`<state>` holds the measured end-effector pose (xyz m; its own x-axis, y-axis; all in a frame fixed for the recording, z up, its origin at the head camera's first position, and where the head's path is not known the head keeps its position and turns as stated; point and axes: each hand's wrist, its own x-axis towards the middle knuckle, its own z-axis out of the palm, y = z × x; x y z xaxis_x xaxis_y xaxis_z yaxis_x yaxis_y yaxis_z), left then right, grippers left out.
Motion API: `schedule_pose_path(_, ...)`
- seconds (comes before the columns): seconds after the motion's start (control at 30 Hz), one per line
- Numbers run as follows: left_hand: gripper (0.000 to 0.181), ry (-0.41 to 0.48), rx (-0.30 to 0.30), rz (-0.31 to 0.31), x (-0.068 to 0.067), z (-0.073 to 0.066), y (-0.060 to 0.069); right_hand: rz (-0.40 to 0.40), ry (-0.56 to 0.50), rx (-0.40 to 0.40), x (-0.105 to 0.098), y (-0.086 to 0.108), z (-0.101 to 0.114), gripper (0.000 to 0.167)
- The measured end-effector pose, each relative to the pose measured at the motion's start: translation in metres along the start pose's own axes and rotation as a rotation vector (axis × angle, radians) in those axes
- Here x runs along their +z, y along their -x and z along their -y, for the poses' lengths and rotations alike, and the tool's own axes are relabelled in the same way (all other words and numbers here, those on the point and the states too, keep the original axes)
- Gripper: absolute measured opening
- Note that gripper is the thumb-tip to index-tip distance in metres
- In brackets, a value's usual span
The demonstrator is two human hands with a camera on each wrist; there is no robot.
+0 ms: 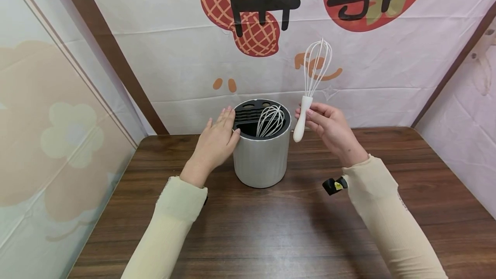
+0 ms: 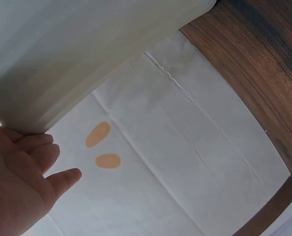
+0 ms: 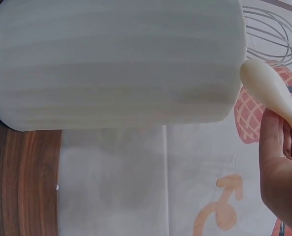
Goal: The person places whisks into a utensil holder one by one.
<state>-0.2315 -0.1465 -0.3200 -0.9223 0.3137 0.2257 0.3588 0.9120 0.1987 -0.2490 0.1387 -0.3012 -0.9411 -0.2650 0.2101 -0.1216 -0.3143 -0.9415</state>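
Observation:
A white ribbed utensil holder (image 1: 260, 162) with a black slotted top (image 1: 249, 116) stands on the table. One whisk (image 1: 270, 122) sits in its front opening, wires up and handle hidden inside. My left hand (image 1: 218, 140) rests against the holder's left rim, fingers fairly straight; in the left wrist view its fingertips touch the holder wall. To the right of the holder, my right hand (image 1: 329, 126) pinches a second white whisk (image 1: 303, 117) by its handle, wire end up. That whisk's rounded handle end (image 3: 264, 83) shows beside the holder in the right wrist view.
The dark wood table (image 1: 263, 236) reaches back to a white printed cloth wall (image 1: 174, 55). Cloth panels also rise at the left and right sides. A black strap piece (image 1: 334, 185) hangs at my right wrist.

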Motion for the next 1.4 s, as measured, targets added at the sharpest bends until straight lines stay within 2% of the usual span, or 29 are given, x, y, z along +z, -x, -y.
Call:
schedule_pose_path(0.1,0.059,0.000,0.001,-0.004,0.000,0.000,0.000,-0.002,-0.014,-0.006,0.002,-0.001,0.002,0.019)
schedule_pose_path(0.27,0.059,0.002,0.006,-0.006,0.000,-0.001,-0.001,0.004,-0.020,-0.016,0.005,-0.003,0.003,0.017)
schedule_pose_path(0.37,0.059,0.002,0.007,-0.004,-0.001,-0.001,0.000,0.004,-0.015,-0.016,0.007,-0.004,0.004,0.020)
schedule_pose_path(0.6,0.059,0.004,0.002,0.007,-0.001,-0.001,0.000,-0.015,-0.017,-0.016,0.012,-0.007,0.007,0.041)
schedule_pose_path(0.7,0.059,0.008,-0.003,0.014,-0.001,-0.001,0.001,-0.023,-0.030,-0.022,0.014,-0.008,0.007,0.040)
schedule_pose_path(0.97,0.059,0.024,0.008,0.006,0.000,0.000,0.000,-0.031,-0.030,-0.041,0.016,-0.009,0.008,0.026)
schedule_pose_path(1.4,0.059,0.037,0.011,0.013,0.000,0.000,0.000,-0.041,-0.022,-0.077,0.022,-0.014,0.009,0.034)
